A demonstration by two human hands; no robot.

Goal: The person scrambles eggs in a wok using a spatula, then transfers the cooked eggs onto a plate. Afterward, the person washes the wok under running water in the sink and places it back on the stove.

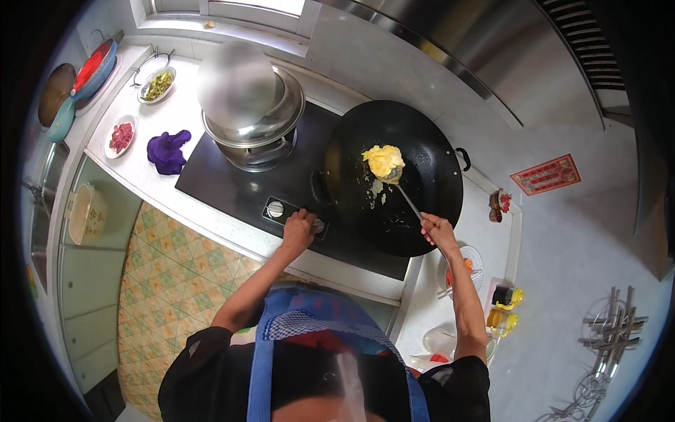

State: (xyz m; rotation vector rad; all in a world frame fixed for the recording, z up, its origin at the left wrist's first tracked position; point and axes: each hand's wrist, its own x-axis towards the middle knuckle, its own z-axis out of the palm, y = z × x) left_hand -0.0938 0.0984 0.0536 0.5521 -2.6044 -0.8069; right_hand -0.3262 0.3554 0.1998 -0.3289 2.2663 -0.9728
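Note:
My right hand [439, 231] is closed around the handle of a metal ladle or spatula [408, 199] that reaches into a large black wok [390, 118]. On its head sits a lump of cooked yellow egg [384, 160], and small egg scraps cling to the wok around it. My left hand [299, 230] grips the right-hand control knob [318, 226] at the front of the black gas hob [221, 182]. The left-hand knob [275, 209] is free. The wok stands over the right burner, which it hides.
A lidded steel pot [253, 138] occupies the left burner. Left of it are a purple cloth [169, 151], a dish of diced meat [121, 137] and a dish of chopped greens [156, 85]. On the right are a plate [476, 266] and sauce bottles [505, 297].

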